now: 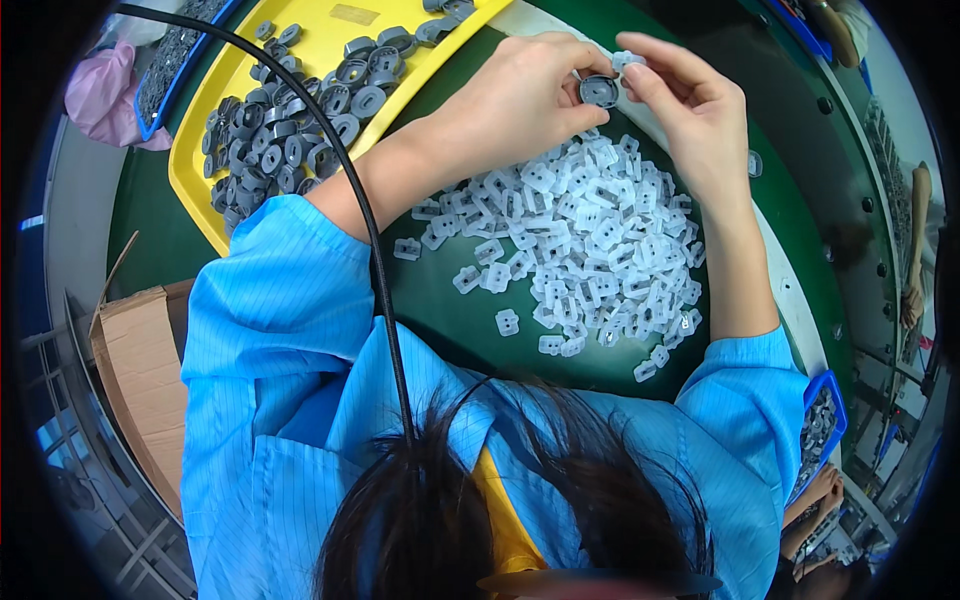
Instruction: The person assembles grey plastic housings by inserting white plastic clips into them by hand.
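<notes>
Between the thumb and fingers of my left hand (545, 85) is a round grey plastic cap (599, 92), its hollow side facing up. Close beside it, my right hand (700, 110) pinches a small translucent white plastic piece (627, 60) between thumb and forefinger. The two parts are near each other at the far side of the table; whether they touch I cannot tell. Below both hands spreads a heap of the same translucent pieces (590, 230) on the green table surface (440, 290). Left of my left forearm, many grey caps (290, 120) lie in a yellow tray (205, 205).
A black cable (350, 170) hangs across the view over my left forearm. An opened cardboard box (145, 370) stands at the left. Blue-rimmed trays hold small parts, one (825, 420) by my right elbow. A single grey part (755, 163) lies right of my right wrist. Other people's hands (815, 500) show at the right.
</notes>
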A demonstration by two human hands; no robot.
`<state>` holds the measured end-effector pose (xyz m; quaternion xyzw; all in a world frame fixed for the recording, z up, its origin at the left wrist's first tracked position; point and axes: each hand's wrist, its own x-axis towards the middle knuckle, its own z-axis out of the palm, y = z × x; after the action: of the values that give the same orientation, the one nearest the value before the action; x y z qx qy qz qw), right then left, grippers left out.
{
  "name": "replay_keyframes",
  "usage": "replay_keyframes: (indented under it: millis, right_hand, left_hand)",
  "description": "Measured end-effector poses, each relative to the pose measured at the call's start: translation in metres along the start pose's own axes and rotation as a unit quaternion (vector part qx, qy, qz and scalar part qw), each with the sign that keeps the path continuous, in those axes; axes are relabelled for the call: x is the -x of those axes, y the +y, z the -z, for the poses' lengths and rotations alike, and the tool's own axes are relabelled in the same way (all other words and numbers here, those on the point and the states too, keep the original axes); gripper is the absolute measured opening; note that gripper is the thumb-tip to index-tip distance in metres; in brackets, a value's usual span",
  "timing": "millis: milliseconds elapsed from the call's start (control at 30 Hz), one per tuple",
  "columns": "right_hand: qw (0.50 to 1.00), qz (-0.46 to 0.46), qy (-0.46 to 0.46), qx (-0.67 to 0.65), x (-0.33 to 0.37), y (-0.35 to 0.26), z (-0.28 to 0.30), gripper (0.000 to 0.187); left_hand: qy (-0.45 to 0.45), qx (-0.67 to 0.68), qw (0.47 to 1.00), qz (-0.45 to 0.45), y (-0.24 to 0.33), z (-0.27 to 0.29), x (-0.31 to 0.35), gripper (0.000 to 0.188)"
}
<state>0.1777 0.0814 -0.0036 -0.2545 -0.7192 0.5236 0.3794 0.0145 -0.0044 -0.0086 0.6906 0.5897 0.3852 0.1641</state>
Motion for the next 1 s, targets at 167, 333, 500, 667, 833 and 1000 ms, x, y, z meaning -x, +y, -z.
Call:
replay_keyframes:
  millis: [167, 333, 500, 667, 833, 1000]
  right_hand:
    - [0.945, 0.165, 0.008, 0.283, 0.000, -0.005, 0.008, 0.023]
    - [0.991, 0.019, 0.013, 0.135, 0.002, -0.009, 0.005, 0.021]
    - [1.000, -0.010, 0.015, -0.009, 0.004, -0.002, -0.003, 0.020]
    - [0.997, -0.061, 0.039, 0.021, 0.001, -0.002, 0.001, 0.017]
    - [0.998, -0.055, 0.012, 0.009, 0.009, -0.010, -0.012, 0.016]
    - [0.999, -0.009, 0.034, 0.033, 0.010, -0.011, -0.012, 0.015]
  left_hand:
    - [0.036, -0.003, 0.999, -0.007, 0.006, 0.004, -0.002, 0.035]
    - [0.074, -0.044, 0.994, -0.059, 0.001, 0.000, -0.002, 0.033]
    - [0.106, -0.057, 0.990, -0.070, 0.002, 0.000, -0.004, 0.031]
    - [0.122, -0.050, 0.989, -0.073, 0.000, -0.002, -0.003, 0.029]
    - [0.133, -0.034, 0.988, -0.074, -0.001, -0.004, -0.002, 0.026]
    - [0.133, -0.019, 0.987, -0.092, 0.002, -0.003, -0.002, 0.025]
